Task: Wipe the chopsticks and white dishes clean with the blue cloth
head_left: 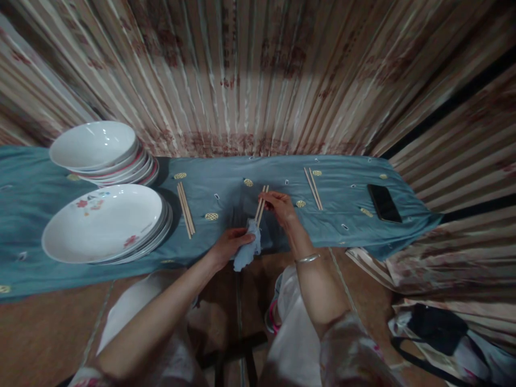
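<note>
Between my hands a pair of wooden chopsticks (260, 210) slants over the table's front part. My right hand (279, 204) pinches the chopsticks toward their upper ends. A pale blue cloth (248, 252) covers their lower ends, gripped in my left hand (234, 244) with the thumb on top. Part of the cloth hangs below that hand. Left of my hands lie several more chopsticks (186, 209) side by side. Another pair of chopsticks (313, 188) rests to the right, beyond my right hand.
At the left stand a stack of white bowls (94, 145) and, nearer me, a stack of flowered oval plates (102, 223). A black phone (384, 203) lies at the right end of the blue tablecloth (217, 177). Pleated curtains (250, 75) hang behind. A bag (439, 333) is at lower right.
</note>
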A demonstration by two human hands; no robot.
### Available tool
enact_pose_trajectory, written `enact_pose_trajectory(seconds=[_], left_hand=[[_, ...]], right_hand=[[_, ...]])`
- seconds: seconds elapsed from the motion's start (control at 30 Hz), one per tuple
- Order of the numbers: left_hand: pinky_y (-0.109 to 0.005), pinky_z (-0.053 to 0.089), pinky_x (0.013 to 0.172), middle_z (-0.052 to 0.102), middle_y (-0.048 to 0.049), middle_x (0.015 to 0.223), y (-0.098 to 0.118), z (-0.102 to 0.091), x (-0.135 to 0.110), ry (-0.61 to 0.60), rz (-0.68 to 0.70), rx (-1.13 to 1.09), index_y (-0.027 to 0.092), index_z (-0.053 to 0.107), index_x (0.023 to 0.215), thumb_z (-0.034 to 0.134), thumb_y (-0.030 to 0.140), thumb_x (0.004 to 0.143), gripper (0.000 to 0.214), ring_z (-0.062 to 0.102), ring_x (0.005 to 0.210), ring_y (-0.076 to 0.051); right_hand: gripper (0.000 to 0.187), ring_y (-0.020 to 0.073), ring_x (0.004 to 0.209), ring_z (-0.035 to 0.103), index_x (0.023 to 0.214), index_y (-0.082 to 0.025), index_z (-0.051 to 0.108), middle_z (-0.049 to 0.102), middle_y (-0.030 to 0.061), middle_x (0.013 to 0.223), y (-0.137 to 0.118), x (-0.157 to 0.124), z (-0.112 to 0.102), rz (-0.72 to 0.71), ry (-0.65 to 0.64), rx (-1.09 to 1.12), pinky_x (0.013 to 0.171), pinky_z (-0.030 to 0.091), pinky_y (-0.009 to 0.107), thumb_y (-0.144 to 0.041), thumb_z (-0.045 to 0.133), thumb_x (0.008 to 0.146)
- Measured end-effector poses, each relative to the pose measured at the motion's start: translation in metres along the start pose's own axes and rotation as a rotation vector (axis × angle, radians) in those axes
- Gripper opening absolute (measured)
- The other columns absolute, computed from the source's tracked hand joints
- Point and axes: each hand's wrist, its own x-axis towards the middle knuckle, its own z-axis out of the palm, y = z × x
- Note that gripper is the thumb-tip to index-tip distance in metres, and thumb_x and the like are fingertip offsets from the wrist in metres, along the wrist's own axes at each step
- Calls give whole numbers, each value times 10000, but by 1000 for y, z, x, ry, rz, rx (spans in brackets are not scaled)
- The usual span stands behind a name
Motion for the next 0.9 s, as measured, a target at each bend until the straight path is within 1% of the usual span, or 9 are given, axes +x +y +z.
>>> enact_pose_trajectory(seconds=[0.1, 0.23, 0.33, 0.47, 0.63, 0.77, 0.83, 0.9], left_hand=[[-235, 423, 455, 686, -39, 605, -2, 1, -1, -3, -9, 8, 108, 713, 736, 883, 379, 472, 415, 572, 476, -127], [-246, 447, 467, 691, -40, 609, -7, 0, -2, -40, -20, 4, 111, 712, 753, 876, 399, 484, 426, 588, 480, -136], [-235, 447, 479, 693, -37, 611, -9, -2, -2, -56, -16, 4, 111, 714, 743, 874, 373, 500, 391, 592, 489, -127], [-229, 438, 486, 689, -32, 605, -8, -3, -2, -73, -25, -26, 108, 722, 741, 873, 316, 511, 345, 582, 488, -117], [-229, 437, 511, 692, -36, 613, -2, -1, 0, -43, -41, -103, 105, 721, 735, 845, 228, 560, 247, 583, 501, -116], [-218, 443, 530, 678, -29, 593, 6, -2, 4, -29, 0, -176, 102, 714, 708, 819, 191, 591, 181, 569, 493, -104], [-220, 461, 556, 689, -32, 619, 9, -3, 6, -27, 22, -204, 104, 714, 725, 810, 178, 603, 172, 586, 516, -110], [-223, 474, 572, 690, -28, 623, 10, -3, 8, -27, 31, -219, 112, 709, 726, 802, 170, 616, 155, 590, 521, -112]], right_hand=[[309, 69, 466, 451, 529, -204, 652, 578, -49, 501, 0, 5, -4, -27, 62, 3, 468, 359, 220, -453, 832, 499], [339, 67, 456, 431, 510, -206, 627, 540, -62, 468, 1, 10, -7, -35, 141, 35, 461, 352, 219, -458, 850, 468], [349, 67, 461, 427, 493, -206, 619, 529, -65, 461, 1, 10, -6, -17, 142, 46, 466, 360, 218, -452, 861, 441], [342, 69, 480, 448, 502, -205, 629, 566, -54, 500, 1, 7, -2, 5, 48, 27, 484, 382, 217, -459, 854, 457], [313, 84, 528, 518, 583, -205, 698, 657, -21, 603, 3, -4, 6, 65, -78, -8, 520, 416, 220, -462, 849, 485], [351, 103, 604, 595, 685, -206, 749, 704, -1, 675, 2, -14, 13, 128, -238, 2, 558, 445, 212, -474, 853, 485], [374, 98, 600, 599, 713, -201, 760, 709, -1, 677, 2, -19, 17, 146, -300, 4, 548, 439, 202, -475, 857, 478], [375, 88, 571, 585, 722, -197, 764, 707, -5, 664, 2, -21, 20, 153, -327, -8, 527, 426, 196, -473, 856, 485]])
